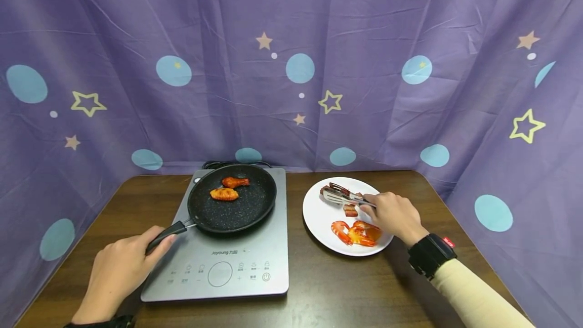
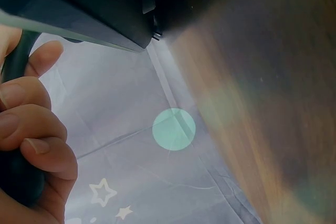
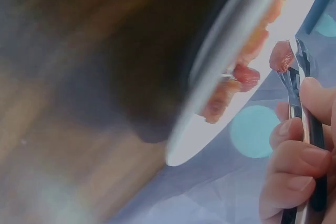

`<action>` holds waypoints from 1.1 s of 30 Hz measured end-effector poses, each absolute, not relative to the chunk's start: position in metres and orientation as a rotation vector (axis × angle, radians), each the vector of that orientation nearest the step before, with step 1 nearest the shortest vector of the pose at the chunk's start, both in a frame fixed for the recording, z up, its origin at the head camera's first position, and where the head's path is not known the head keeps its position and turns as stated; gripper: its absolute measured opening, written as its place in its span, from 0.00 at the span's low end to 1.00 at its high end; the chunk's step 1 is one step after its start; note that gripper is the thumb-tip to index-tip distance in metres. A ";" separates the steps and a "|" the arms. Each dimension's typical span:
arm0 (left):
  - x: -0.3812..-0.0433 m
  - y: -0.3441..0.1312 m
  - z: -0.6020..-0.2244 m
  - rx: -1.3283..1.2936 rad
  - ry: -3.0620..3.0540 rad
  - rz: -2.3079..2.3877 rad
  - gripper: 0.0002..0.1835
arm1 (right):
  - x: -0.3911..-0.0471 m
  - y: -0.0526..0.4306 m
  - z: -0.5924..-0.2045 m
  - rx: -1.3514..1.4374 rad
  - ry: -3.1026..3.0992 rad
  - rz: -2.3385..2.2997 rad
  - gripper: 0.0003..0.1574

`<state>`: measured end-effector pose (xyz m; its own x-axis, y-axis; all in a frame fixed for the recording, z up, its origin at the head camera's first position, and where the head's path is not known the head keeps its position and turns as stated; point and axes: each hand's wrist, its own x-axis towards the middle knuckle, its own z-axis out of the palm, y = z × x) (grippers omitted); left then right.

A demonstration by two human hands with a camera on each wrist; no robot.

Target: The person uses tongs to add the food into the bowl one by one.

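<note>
My left hand [image 1: 119,264] grips the handle [image 1: 167,235] of a black frying pan [image 1: 248,211]; curled fingers [image 2: 39,140] show round it in the left wrist view. In the pan lie a chicken drumstick [image 1: 235,182] and a chicken wing [image 1: 224,194]. My right hand [image 1: 395,214] holds metal food tongs [image 1: 344,196] over a white plate [image 1: 316,221]. A reddish-brown meat piece [image 3: 282,56] shows at the tongs' tips; whether they pinch it I cannot tell. Also on the plate are a meat chunk [image 1: 350,210], a shrimp [image 1: 340,232] and an orange-red food piece [image 1: 367,233].
The pan stands on a silver induction cooktop [image 1: 246,272] with touch controls at its front. A black cable [image 1: 214,164] lies behind it. The wooden table [image 1: 337,287] backs onto a purple curtain [image 1: 291,125] with stars and dots.
</note>
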<state>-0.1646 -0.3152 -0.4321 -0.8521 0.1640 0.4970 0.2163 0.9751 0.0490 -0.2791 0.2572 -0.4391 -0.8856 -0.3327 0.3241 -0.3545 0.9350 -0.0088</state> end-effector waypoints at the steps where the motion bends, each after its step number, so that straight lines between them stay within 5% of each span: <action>1: -0.165 -0.315 -0.432 -0.270 -2.613 -0.140 0.16 | -0.279 0.256 -0.436 0.516 -2.761 0.101 0.19; 7: -0.165 -0.316 -0.432 -0.260 -2.621 -0.140 0.17 | -0.275 0.236 -0.413 0.619 -2.674 0.113 0.13; 19: -0.165 -0.314 -0.431 -0.278 -2.584 -0.145 0.14 | -0.273 0.154 -0.361 0.829 -2.522 0.100 0.21; 25: -0.165 -0.316 -0.432 -0.270 -2.588 -0.145 0.15 | -0.286 0.111 -0.352 0.932 -2.496 0.014 0.12; 33: -0.166 -0.315 -0.434 -0.277 -2.576 -0.141 0.14 | -0.302 0.082 -0.356 0.973 -2.516 -0.102 0.12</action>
